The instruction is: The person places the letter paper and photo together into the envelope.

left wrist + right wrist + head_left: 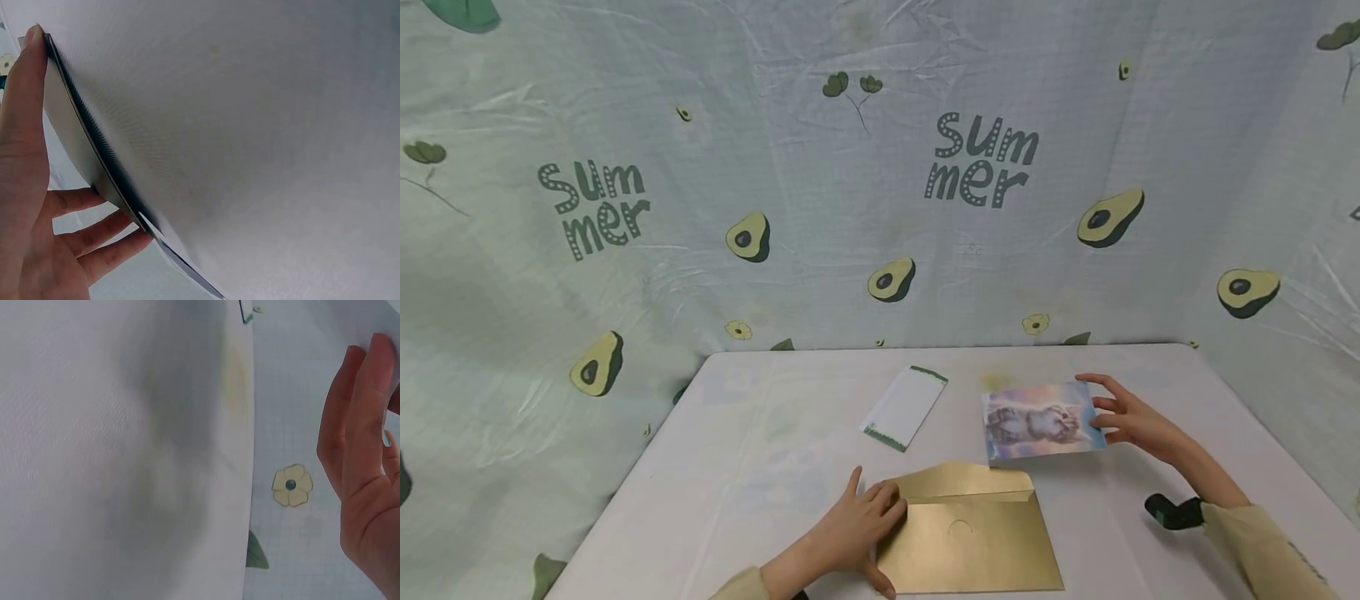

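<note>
Left hand [857, 525] grips the gold envelope [973, 537], flap open — right hand [1131, 419] pinches the cat card [1041, 421] above it; next, likely aligning card with mouth.

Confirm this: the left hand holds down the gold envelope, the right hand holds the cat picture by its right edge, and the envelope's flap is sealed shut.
Not quite: the gold envelope has its flap open, as the head view shows. The rest stands: the left hand holds it down, and the right hand holds the cat picture by its right edge.
</note>
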Motion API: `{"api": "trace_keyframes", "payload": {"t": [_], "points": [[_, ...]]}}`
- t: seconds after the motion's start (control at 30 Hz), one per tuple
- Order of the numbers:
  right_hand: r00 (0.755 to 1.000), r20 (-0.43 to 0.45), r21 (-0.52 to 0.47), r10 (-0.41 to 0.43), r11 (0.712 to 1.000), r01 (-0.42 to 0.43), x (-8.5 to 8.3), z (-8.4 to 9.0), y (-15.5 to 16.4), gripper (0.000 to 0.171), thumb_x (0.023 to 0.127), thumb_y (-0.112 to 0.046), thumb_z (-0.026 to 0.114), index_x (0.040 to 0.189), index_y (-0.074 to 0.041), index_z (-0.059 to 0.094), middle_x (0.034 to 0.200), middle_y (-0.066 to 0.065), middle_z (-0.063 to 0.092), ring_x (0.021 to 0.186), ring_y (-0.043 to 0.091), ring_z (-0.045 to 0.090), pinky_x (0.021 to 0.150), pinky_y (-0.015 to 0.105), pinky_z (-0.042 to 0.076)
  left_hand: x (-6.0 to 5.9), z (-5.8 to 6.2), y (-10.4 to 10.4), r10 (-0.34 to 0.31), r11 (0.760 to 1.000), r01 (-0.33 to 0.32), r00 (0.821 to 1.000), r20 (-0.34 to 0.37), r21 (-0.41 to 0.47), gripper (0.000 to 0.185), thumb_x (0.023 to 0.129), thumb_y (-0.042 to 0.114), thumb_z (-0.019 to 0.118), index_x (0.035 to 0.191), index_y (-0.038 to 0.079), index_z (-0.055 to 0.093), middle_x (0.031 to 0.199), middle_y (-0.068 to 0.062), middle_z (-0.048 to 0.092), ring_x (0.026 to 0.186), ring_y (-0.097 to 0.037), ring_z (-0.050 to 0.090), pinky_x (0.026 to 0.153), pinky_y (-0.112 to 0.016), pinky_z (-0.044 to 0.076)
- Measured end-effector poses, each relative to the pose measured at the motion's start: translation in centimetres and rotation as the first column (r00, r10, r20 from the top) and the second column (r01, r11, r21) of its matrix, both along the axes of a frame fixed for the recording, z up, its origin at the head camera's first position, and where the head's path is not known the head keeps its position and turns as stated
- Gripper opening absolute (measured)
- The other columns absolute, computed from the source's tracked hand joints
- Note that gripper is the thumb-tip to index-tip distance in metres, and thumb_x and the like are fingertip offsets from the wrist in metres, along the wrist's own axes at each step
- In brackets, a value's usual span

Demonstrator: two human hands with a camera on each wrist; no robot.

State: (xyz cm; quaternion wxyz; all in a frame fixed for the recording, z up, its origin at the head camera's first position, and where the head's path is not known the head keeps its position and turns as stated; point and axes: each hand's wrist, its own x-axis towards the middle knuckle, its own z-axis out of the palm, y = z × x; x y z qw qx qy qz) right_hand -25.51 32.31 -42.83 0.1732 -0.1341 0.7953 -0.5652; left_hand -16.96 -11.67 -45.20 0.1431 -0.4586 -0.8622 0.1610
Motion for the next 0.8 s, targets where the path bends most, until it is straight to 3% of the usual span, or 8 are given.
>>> {"api": "trace_keyframes", "payload": {"t": [0.43, 0.8], "points": [[0.995, -0.067, 0.023, -0.068, 0.997, 0.069, -0.6, 0.3, -2.4, 0.045, 0.089, -0.023, 0.053, 0.128, -0.022, 0.030, 0.097, -0.001, 0.055, 0.081, 0.012, 0.057, 0.065, 0.033, 0.052, -0.1, 0.2, 0.0, 0.012, 1.000, -0.011, 0.999, 0.051, -0.010, 0.091, 0.052, 0.087, 0.043, 0.111, 0.018, 0.042, 0.108, 0.000, 0.047, 0.104, -0.015, 0.050, 0.089, -0.054, 0.038], [0.997, -0.072, 0.027, 0.015, 1.000, -0.014, -1.2, -0.2, -3.5, 0.041, 0.090, -0.025, 0.053, 0.127, -0.019, 0.036, 0.094, 0.002, 0.058, 0.078, 0.012, 0.058, 0.064, 0.036, 0.052, -0.3, 0.1, 0.1, 0.009, 1.000, -0.008, 0.998, 0.061, -0.009, 0.091, 0.052, 0.087, 0.043, 0.111, 0.018, 0.042, 0.108, -0.001, 0.047, 0.106, -0.016, 0.050, 0.088, -0.055, 0.038]]}}
